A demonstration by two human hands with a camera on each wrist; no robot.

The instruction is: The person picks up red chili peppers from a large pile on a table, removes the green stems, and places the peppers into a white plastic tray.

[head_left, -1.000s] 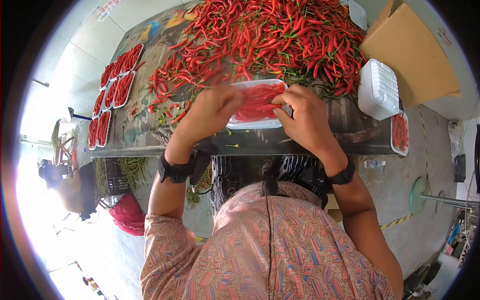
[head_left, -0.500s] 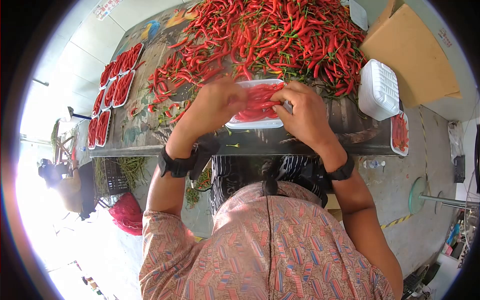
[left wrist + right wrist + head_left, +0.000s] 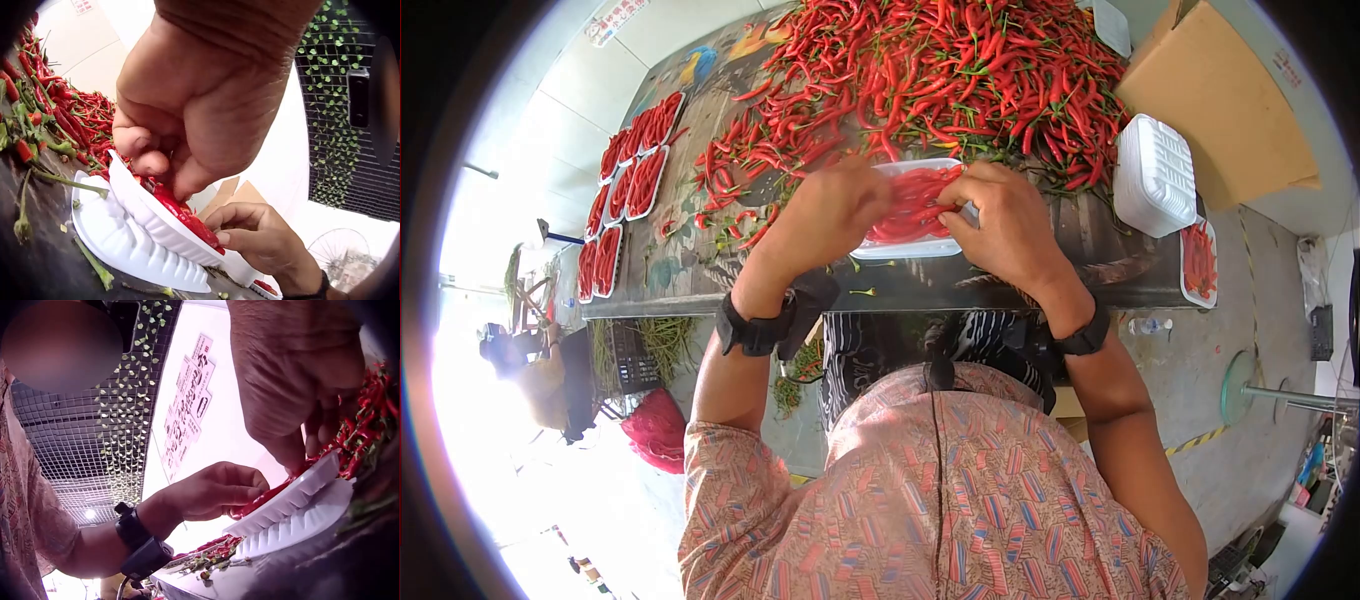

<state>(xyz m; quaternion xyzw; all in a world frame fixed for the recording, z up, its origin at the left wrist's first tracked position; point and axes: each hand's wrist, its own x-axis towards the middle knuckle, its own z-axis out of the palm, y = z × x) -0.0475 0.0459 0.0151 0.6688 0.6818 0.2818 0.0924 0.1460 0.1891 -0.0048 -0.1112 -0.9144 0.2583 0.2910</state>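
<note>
A white ribbed tray (image 3: 908,250) of red chili peppers (image 3: 920,195) lies near the table's front edge. A second white tray (image 3: 137,250) shows beneath it in the left wrist view. At the tray's left end my left hand (image 3: 830,212) pinches chili peppers between curled fingers and thumb. My right hand (image 3: 1005,222) pinches pepper ends at the right end, thumb against index finger, as the left wrist view also shows. The peppers lie lengthwise between both hands.
A large heap of chili peppers (image 3: 960,70) covers the table's far side. Several filled trays (image 3: 645,180) stand at left. A stack of white trays (image 3: 1155,175), another filled tray (image 3: 1199,262) and a cardboard box (image 3: 1225,105) are at right. Loose green stems (image 3: 863,292) lie in front.
My left hand has shifted slightly over the tray's left end. My right hand stays at the right end, its fingers moving a little on the peppers. The tray keeps its place.
</note>
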